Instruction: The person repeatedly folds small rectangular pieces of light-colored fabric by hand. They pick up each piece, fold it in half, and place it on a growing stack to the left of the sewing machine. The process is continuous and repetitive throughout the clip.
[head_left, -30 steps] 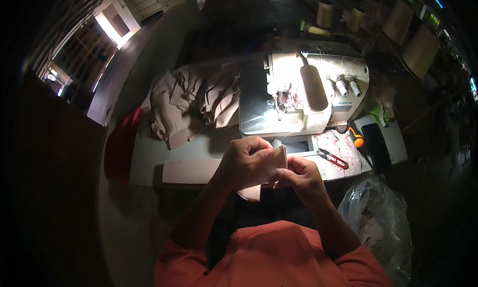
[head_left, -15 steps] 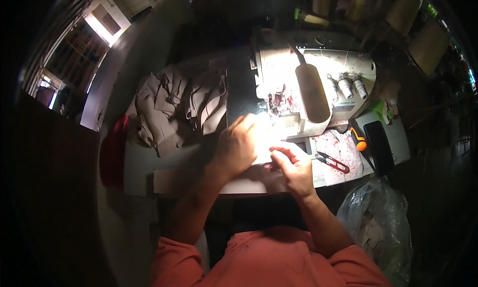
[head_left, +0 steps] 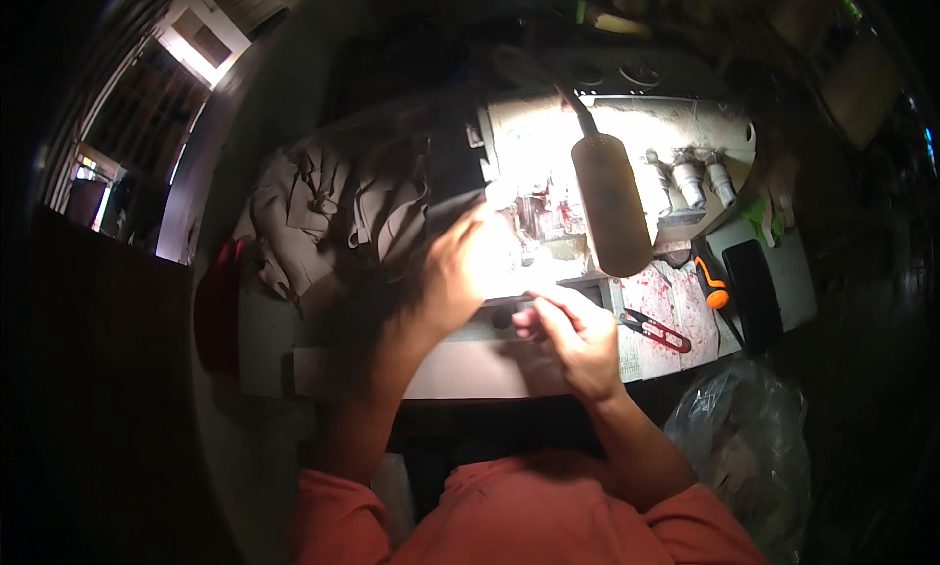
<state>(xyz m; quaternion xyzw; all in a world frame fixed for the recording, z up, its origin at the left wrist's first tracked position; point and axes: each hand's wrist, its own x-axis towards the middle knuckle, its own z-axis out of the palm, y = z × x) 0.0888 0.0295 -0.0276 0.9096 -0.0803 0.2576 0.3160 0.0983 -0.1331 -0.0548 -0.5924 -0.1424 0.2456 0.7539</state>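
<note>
Under the glare of a lamp with a long flat head [head_left: 611,205], a sewing machine [head_left: 676,234] stands on the table. My left hand [head_left: 456,271] is at the left of its needle area, knuckles up; its fingers are smeared and washed out by the light, so whatever they touch is hidden. In front of the machine my right hand [head_left: 578,335] has thumb and forefinger pressed together, the other fingers curled. What is between these fingertips cannot be made out in the brightness. Thread snips [head_left: 658,332] with a red handle lie just right of that hand.
Pale cut fabric pieces [head_left: 311,212] are heaped at the left of the table, beside something red [head_left: 217,310]. At the right lie a dark phone [head_left: 752,293] and an orange-and-black tool [head_left: 715,293]. A clear plastic bag [head_left: 739,438] hangs below the right front edge.
My left hand has shifted a little left and is more blurred. My right hand stays pinched in nearly the same place. More of the table front shows between the hands, and the whole view has shifted slightly.
</note>
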